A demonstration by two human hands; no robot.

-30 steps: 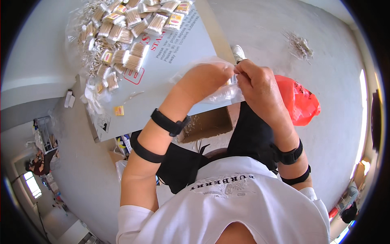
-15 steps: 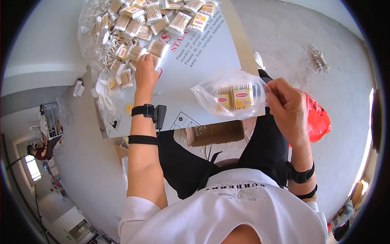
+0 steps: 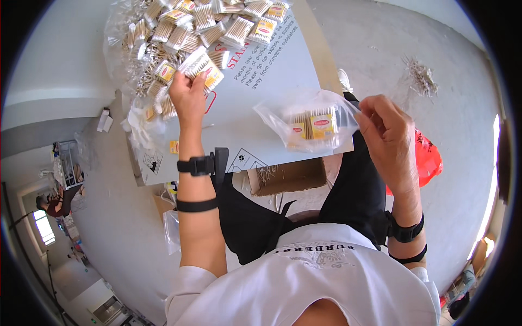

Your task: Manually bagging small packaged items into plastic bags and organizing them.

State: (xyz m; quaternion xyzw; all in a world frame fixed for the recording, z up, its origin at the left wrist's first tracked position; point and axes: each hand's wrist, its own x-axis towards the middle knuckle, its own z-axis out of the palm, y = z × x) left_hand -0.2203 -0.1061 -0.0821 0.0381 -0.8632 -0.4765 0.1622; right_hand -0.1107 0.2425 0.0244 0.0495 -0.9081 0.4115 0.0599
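My left hand (image 3: 189,98) pinches a small pack of cotton swabs (image 3: 204,69) with a yellow label, at the near edge of a heap of similar packs (image 3: 209,27). On the right, my right hand (image 3: 387,133) has its thumb and fingers closed on the rim of a clear plastic bag (image 3: 277,127). Inside that bag, two labelled swab packs (image 3: 322,125) stand side by side at the table's near edge. The bag's mouth gathers toward my right fingers.
The heap lies on a pale printed tabletop (image 3: 244,119). Beneath the near edge stands an open cardboard box (image 3: 296,179) with loose swabs. A red plastic bag (image 3: 428,162) sits beyond my right hand. Loose sticks (image 3: 421,79) lie on the floor at the far right.
My left hand has lifted a swab pack off the heap and turned it, so its yellow label now shows. The right hand still grips the bag, nearly in place.
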